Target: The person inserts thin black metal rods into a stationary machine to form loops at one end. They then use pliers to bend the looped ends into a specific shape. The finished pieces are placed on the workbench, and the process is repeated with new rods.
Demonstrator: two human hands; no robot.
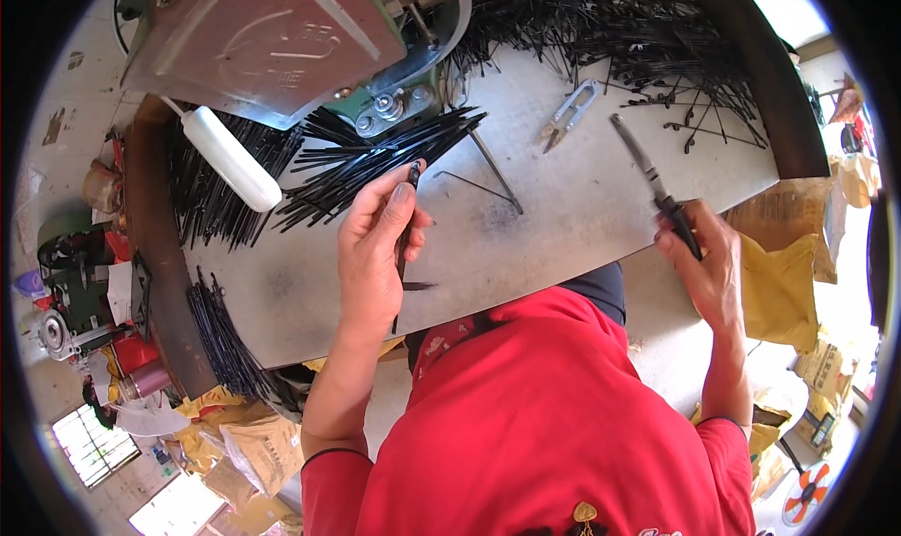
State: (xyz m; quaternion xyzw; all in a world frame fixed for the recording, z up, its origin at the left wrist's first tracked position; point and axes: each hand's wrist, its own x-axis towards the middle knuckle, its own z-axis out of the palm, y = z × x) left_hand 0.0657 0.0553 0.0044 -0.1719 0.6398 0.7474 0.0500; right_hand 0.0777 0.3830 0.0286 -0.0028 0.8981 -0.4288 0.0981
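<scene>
My left hand [380, 240] is closed around a thin black rod [402, 268], pinching it near its upper end between thumb and fingers. A small hooked or looped tip shows above the fingertips, and the lower end hangs down past the wrist. My right hand [706, 259] grips the black handle of a slim tool with a long grey metal blade [638, 151], pointed away from me over the table's right side. Whether it is a knife is hard to tell. The two hands are well apart. Beyond my left hand lies a loose pile of black rods [375, 160].
A green and reddish machine [272, 48] with a white cylindrical part [230, 158] overhangs the metal table [526, 245] at upper left. Small snips [571, 114] lie mid-table. A tangled black heap [601, 20] fills the far side; another rod bundle [225, 339] sits at the left edge.
</scene>
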